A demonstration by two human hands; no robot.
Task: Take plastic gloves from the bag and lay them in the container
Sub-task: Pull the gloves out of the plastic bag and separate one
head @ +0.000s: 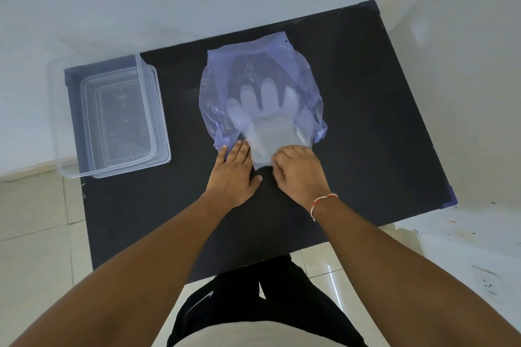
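Note:
A thin bluish plastic bag lies flat in the middle of the black table, its mouth towards me. A stack of clear plastic gloves shows through it, fingers pointing away, cuff sticking out of the mouth. My left hand lies flat with spread fingers on the bag's near left edge. My right hand pinches the cuff of the gloves between curled fingers. The clear rectangular container stands open at the table's left end, apart from both hands.
A clear lid or a second tub seems to lie inside the container. White walls stand behind and to the right of the table. Pale floor tiles show to the left and below.

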